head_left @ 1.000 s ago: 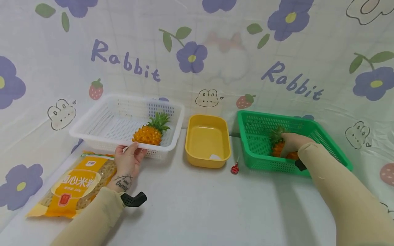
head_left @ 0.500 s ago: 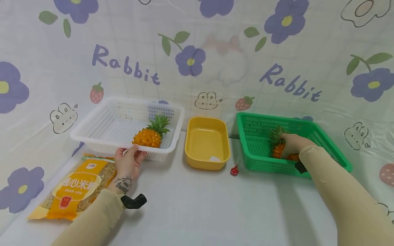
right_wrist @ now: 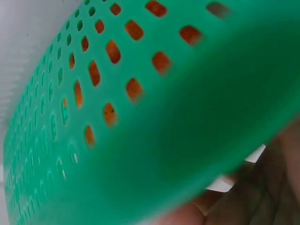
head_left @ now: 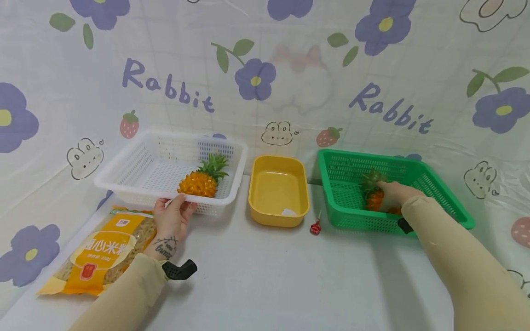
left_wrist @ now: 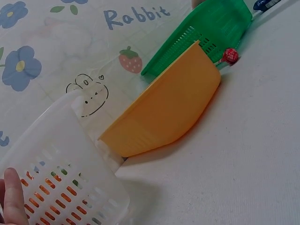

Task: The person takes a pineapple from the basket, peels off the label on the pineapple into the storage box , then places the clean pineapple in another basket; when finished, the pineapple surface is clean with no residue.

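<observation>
In the head view, my left hand (head_left: 171,218) pinches the front rim of a white plastic basket (head_left: 136,193), thumb on top of the rim. A small orange pineapple (head_left: 198,185) with a green crown lies in that basket, just behind the fingers. On the right, my right hand (head_left: 395,194) reaches over the front rim of a green basket (head_left: 447,202) and grips a second pineapple (head_left: 374,201), whose crown points to the back. In the right wrist view, the green basket wall (right_wrist: 61,140) hides most of this fruit; orange shows through its holes.
Between the baskets stands a yellow tub (head_left: 279,220) with a small white piece (head_left: 288,212) inside. A red-wrapped lollipop (head_left: 315,227) lies right of the tub. An orange noodle packet (head_left: 99,253) rests at the left, beside the left forearm. A patterned cloth (head_left: 306,110) hangs behind.
The head view has shifted slightly. Both hands stay where they were; the pineapple crown in the green basket has moved very slightly left.
</observation>
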A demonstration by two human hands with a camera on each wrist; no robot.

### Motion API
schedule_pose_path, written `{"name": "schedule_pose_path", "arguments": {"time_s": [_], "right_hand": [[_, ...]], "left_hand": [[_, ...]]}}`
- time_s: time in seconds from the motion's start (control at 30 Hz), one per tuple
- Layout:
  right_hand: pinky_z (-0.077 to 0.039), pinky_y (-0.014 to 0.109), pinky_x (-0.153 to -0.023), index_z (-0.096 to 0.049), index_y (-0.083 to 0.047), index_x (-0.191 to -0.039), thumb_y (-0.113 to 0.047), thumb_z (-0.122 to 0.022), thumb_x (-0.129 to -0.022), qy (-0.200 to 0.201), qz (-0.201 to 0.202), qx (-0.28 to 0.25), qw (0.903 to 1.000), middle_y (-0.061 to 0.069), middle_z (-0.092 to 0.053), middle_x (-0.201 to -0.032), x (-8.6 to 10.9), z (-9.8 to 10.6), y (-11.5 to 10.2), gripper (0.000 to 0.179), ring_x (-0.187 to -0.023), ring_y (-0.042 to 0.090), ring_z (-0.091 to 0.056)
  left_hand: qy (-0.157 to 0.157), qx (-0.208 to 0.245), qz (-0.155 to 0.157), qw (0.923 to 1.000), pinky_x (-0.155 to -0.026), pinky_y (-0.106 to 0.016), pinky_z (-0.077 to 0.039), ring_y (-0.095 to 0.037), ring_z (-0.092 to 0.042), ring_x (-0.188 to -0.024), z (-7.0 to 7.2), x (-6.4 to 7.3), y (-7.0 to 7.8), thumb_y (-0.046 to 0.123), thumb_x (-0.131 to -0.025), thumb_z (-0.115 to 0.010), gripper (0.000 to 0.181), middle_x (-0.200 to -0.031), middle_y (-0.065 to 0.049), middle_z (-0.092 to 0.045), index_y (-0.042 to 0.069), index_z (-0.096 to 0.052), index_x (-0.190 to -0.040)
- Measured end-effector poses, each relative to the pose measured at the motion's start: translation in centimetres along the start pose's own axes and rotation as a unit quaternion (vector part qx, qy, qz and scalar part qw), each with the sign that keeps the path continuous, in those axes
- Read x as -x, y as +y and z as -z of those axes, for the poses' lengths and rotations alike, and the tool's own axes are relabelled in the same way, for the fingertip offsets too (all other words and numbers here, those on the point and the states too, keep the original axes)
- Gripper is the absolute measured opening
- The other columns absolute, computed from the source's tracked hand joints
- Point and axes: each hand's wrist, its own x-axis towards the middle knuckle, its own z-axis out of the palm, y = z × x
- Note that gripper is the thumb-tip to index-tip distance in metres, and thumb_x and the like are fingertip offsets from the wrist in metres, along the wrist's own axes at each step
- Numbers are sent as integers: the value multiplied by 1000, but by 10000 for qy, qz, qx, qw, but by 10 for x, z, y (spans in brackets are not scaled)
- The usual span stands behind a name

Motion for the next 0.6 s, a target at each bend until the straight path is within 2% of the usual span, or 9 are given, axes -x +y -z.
{"name": "schedule_pose_path", "arguments": {"time_s": [0.1, 0.2, 0.37, 0.6], "right_hand": [[-44, 52, -75, -18, 1, -145, -32, -71, -76, 175, 36, 116, 9998, 41, -20, -139, 0, -3, 0, 93, -122, 58, -25], [-43, 56, -76, -20, 2, -144, -38, -70, -75, 326, 25, 222, 9992, 43, -18, -138, 2, -4, -1, 94, -120, 60, -27], [-42, 60, -77, -23, 2, -143, -38, -71, -75, 441, 40, 186, 9988, 45, -12, -137, 5, -2, -2, 92, -119, 62, -23], [-42, 47, -68, -26, 4, -140, -32, -74, -68, 478, 146, 29, 9987, 43, -18, -137, 14, 20, -8, 93, -116, 55, -29]], "left_hand": [[15, -14, -21, 10000, -63, -31, -56, -16, -61, -65, 0, 0, -1, 1, -88, -57, 31, -99, -7, -48, 9, -41, -114], [10, -23, -27, 10000, -63, -31, -56, -16, -61, -65, 0, 0, -1, 1, -88, -58, 31, -99, -7, -48, 9, -42, -113], [-19, -30, -26, 10000, -63, -30, -56, -15, -62, -65, 0, 1, -1, 1, -88, -57, 26, -100, -7, -48, 10, -43, -108], [-52, -42, -13, 10000, -64, -30, -56, -15, -62, -66, 0, 0, 0, 0, -88, -56, 28, -101, -7, -47, 10, -42, -110]]}}
